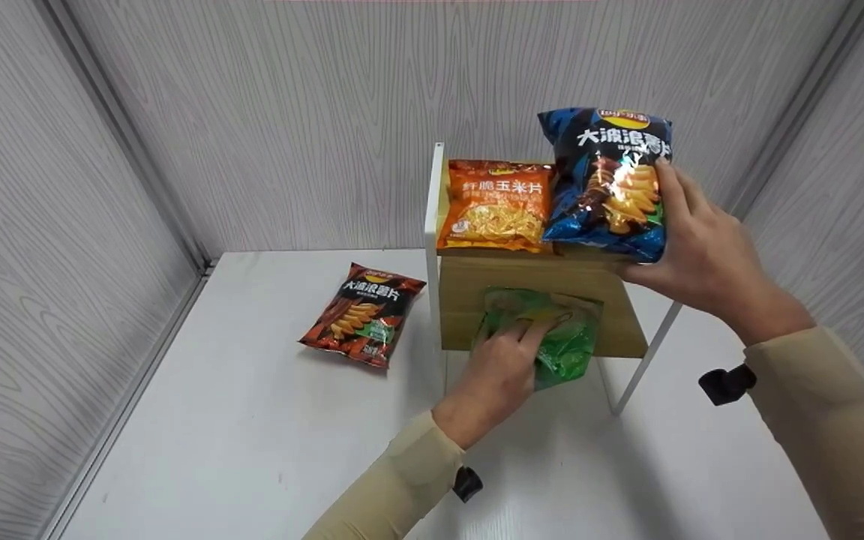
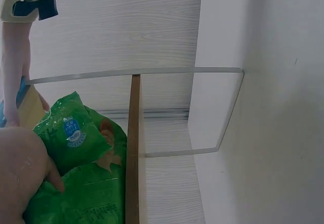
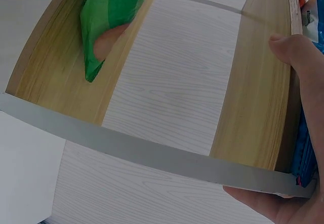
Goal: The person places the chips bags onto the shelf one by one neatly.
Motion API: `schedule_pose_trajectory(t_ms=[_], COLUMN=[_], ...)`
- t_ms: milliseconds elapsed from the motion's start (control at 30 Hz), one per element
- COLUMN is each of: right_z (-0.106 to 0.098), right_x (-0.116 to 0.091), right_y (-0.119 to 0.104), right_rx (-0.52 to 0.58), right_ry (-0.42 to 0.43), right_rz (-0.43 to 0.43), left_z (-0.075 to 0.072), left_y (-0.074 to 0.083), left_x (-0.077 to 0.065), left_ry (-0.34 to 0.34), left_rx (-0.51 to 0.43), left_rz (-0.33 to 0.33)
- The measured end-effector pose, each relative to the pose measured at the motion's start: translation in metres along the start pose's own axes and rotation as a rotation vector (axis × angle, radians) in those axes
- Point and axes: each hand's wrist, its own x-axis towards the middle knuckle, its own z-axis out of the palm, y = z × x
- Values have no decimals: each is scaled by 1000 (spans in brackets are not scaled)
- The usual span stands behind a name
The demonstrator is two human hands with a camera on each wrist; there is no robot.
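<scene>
In the head view, my left hand (image 1: 503, 367) grips a green snack bag (image 1: 574, 341) at the lower shelf (image 1: 619, 337) of a small rack. The left wrist view shows its thumb pressed against the crinkled green packaging (image 2: 76, 148). My right hand (image 1: 709, 247) holds the lower right side of a blue potato chip bag (image 1: 612, 180) at the upper shelf (image 1: 589, 259). Its thumb lies near the board's front edge in the right wrist view; the fingertips behind the bag are hidden. Beside the blue bag leans an orange corn chip bag (image 1: 499, 206).
A red and black potato chip bag (image 1: 364, 315) lies on the white table (image 1: 252, 420), left of the rack. The rack has white metal side frames (image 1: 434, 202) and wooden boards. Grey wood-patterned walls (image 1: 289, 112) enclose the table at the back and sides.
</scene>
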Motion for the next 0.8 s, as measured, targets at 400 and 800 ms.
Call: schedule_pose_trajectory(t_ms=[400,800], right_z=[0,0], right_x=[-1,-1], right_y=[0,-2], right_rx=[11,36], right_ry=[8,-1], right_rz=[-2,5], left_z=[8,30], left_y=[13,19], left_x=[36,59], left_ry=[-380,-578], left_rx=[-70,113], left_rz=[-75,-90])
